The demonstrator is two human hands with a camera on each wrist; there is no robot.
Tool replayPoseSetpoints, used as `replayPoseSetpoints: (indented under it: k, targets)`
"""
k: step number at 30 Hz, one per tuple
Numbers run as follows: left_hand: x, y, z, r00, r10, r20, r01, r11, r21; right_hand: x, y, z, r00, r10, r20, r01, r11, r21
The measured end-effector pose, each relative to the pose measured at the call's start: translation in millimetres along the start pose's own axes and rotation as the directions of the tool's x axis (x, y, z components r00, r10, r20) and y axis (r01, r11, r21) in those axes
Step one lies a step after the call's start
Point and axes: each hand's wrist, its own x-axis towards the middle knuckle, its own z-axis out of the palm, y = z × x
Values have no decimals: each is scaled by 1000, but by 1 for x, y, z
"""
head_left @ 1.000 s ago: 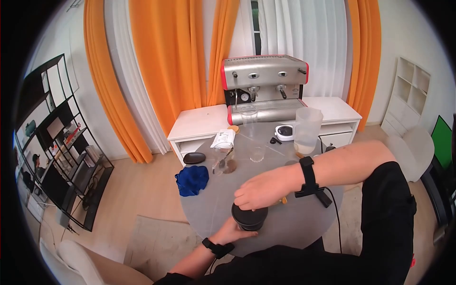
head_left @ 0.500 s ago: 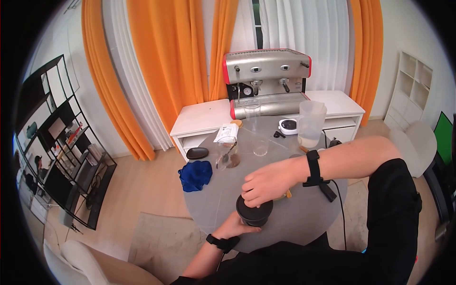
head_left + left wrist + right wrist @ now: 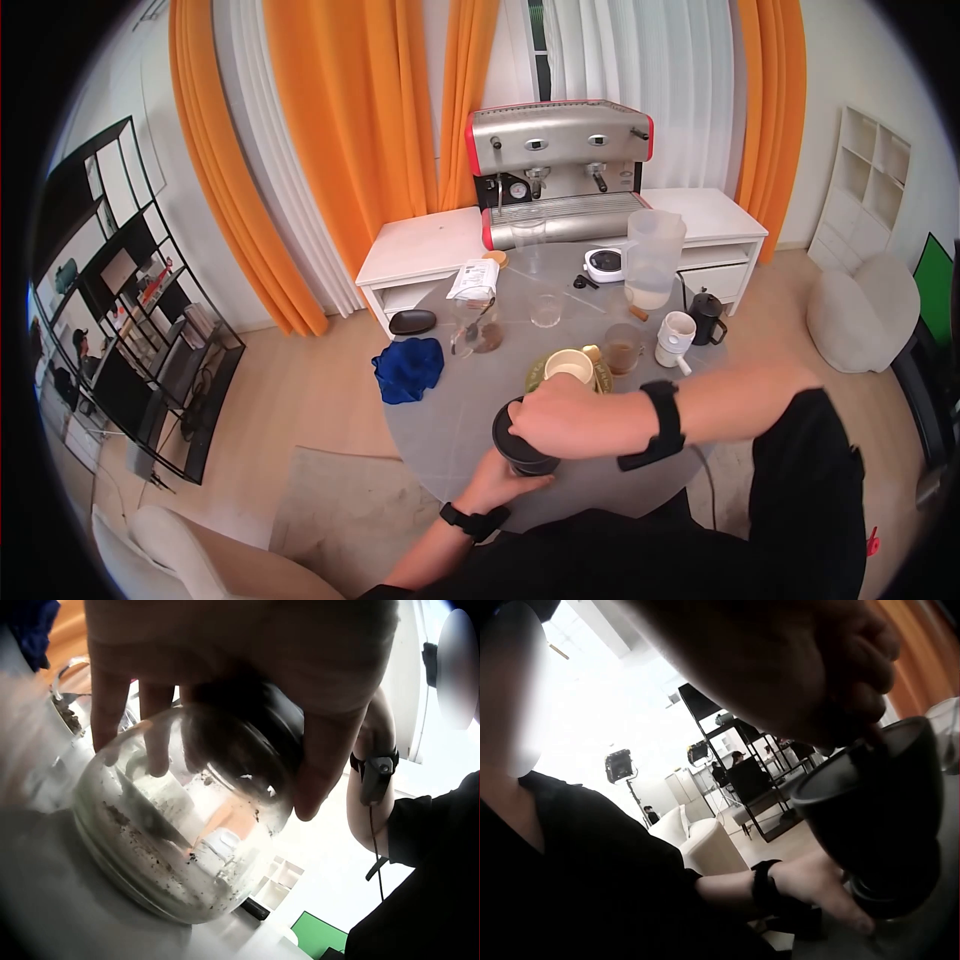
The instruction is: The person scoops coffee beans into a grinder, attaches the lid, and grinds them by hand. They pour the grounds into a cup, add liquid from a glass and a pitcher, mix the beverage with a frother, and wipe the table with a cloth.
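A black bowl-shaped top [image 3: 508, 446] sits over a clear glass jar; the right wrist view shows the top [image 3: 866, 825] up close. My left hand [image 3: 497, 482] grips the vessel low down, near the table's front edge. In the left wrist view the fingers of my left hand [image 3: 240, 645] spread round the glass jar [image 3: 169, 832], which has dark specks inside. Over the black top, my right hand [image 3: 565, 415] has its fingers curled round a small post at the centre, partly hidden by the hand [image 3: 802, 675].
Behind my right hand stand a cream cup [image 3: 570, 362], a glass of brown liquid [image 3: 622, 356], a white cup [image 3: 675, 338] and a black pot [image 3: 708, 318]. A pitcher [image 3: 655, 255] is farther back. At left lie a blue cloth [image 3: 408, 370] and a dark oval dish [image 3: 412, 321].
My right hand has turned over the black top, and its forearm has swung nearer my body, uncovering the cups and the black pot. My left hand keeps its grip.
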Motion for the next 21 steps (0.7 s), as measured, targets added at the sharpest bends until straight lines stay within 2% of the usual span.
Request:
replayPoseSetpoints:
  k: [1, 2, 3, 4, 5, 6, 10, 12, 13, 15, 16, 17, 19, 20, 21]
  targets:
    - [-1, -3, 5, 1000, 1, 0, -1, 1000, -3, 0, -11, 2, 996, 86, -39, -89, 993, -73]
    - [-1, -7, 11, 993, 31, -112, -30, 1000, 6, 0, -20, 5, 982, 168, -85, -179, 973, -143]
    - [-2, -9, 16, 973, 57, -222, -55, 998, 18, 2, -27, 10, 982, 170, -82, -180, 974, -141]
    - [-4, -11, 17, 974, 53, -221, -51, 999, 16, 4, -36, 15, 938, 314, -150, -335, 931, -148]
    - [-4, -14, 17, 970, 39, -238, -8, 991, 130, 6, -43, 20, 868, 447, -218, -482, 865, -144]
    - [-6, -15, 18, 966, 24, -257, 40, 970, 240, 8, -46, 26, 833, 472, -289, -523, 843, -129]
    - [-5, -10, 15, 973, 0, -231, 48, 979, 199, 6, -45, 18, 818, 522, -241, -549, 834, -58]
    - [-5, -6, 14, 978, 4, -209, 54, 962, 268, -10, -38, -8, 874, 466, -139, -458, 884, 92]
    - [-5, -9, 12, 978, 4, -211, 54, 961, 272, -14, -29, -24, 877, 474, 78, -480, 862, 162]
    - [-3, -17, 12, 982, 51, -184, -33, 994, 101, -21, -1, -26, 975, 197, 106, -220, 931, 290]
    - [-2, 0, 11, 990, 41, -132, -34, 998, 57, -18, 17, -18, 999, 35, 38, -48, 882, 469]
    - [-2, 4, 9, 991, 42, -131, -34, 998, 59, -12, 29, -15, 996, -83, -12, 76, 830, 552]
    - [-2, 11, 4, 999, 17, -52, -10, 991, 131, -4, 41, -16, 986, -161, 44, 109, 820, 562]
    - [-1, 8, 2, 998, 18, -54, -11, 991, 135, -4, 45, -18, 986, -164, 40, 114, 821, 560]
    - [2, 3, 0, 1000, 4, -17, -3, 997, 72, -4, 42, -26, 985, -126, 119, 33, 808, 588]
